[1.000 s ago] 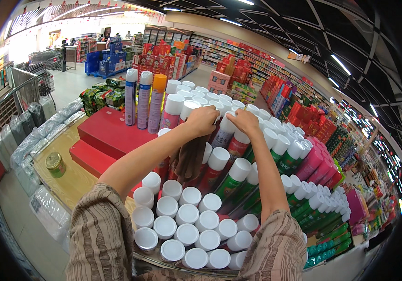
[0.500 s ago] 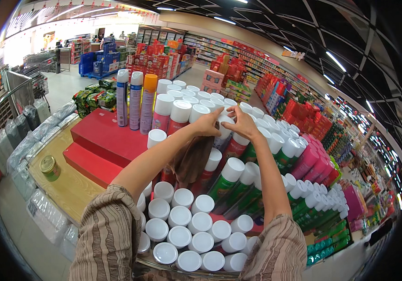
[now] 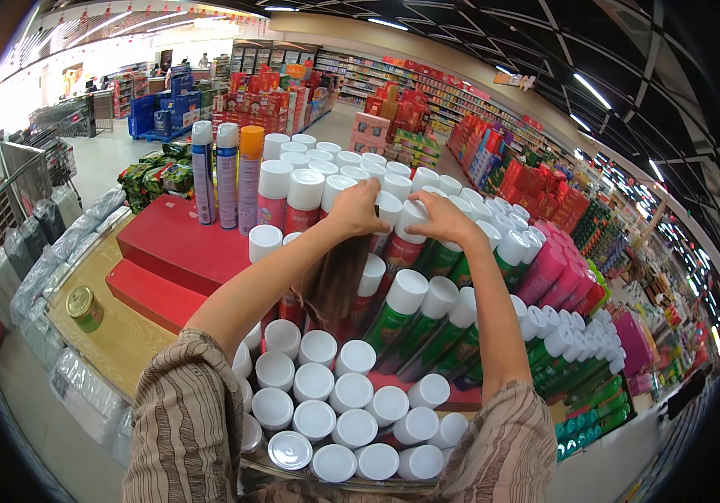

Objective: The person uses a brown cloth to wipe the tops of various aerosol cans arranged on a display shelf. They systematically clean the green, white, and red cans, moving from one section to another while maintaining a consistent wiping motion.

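Observation:
Many spray cans with white caps stand in tight rows on the stepped display. My left hand (image 3: 355, 210) is closed on a dark brown cloth (image 3: 335, 281), which hangs below its palm. Its thumb and forefinger reach the side of a white-capped spray can (image 3: 388, 206). Just right of that, my right hand (image 3: 448, 222) curls its fingers and thumb around the white cap of a red spray can (image 3: 403, 249). Green spray cans (image 3: 393, 325) lean in the row below, and short white caps (image 3: 315, 382) fill the front tier.
Red steps (image 3: 180, 243) carry two blue-and-white cans and an orange-capped can (image 3: 250, 180) on the left. A small tin (image 3: 84, 308) sits on the wooden board (image 3: 83, 348). Pink cans (image 3: 544, 272) stand to the right. Shelves and stacked red boxes lie beyond.
The view has shifted slightly. My hands have moved a little apart; the right one is now around a red can's cap, while the cloth still hangs from the left.

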A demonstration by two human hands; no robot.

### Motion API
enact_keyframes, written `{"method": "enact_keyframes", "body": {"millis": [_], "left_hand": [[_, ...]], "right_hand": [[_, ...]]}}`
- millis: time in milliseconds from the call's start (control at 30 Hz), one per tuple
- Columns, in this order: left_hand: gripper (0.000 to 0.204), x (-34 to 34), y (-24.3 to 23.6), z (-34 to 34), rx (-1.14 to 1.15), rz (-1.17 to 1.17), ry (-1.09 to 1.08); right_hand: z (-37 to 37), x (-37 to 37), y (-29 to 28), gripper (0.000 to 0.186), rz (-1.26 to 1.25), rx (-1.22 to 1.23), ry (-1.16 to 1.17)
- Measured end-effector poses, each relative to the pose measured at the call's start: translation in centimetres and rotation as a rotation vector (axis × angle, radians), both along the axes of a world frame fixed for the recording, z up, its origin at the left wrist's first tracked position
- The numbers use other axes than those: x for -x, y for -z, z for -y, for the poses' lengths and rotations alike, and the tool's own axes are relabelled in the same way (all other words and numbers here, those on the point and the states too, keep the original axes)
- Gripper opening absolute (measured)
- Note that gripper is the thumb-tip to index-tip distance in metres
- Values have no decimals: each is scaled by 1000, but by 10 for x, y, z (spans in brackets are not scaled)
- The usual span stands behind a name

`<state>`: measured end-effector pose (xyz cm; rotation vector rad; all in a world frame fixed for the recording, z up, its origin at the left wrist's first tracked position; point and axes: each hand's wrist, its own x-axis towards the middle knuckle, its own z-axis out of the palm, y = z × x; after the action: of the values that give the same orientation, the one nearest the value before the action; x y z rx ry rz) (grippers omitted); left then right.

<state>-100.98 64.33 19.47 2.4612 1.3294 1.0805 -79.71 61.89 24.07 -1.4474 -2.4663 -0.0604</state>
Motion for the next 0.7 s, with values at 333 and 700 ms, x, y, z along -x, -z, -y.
{"method": "enact_keyframes", "body": {"millis": [333,700], "left_hand": [[69,1,4,-9,-81,27,47],[68,-10,12,1,-174,48,-101]], "right_hand": [[-2,4,10,69,-61,-126,101],[12,19,12,66,72,-234,223]]}}
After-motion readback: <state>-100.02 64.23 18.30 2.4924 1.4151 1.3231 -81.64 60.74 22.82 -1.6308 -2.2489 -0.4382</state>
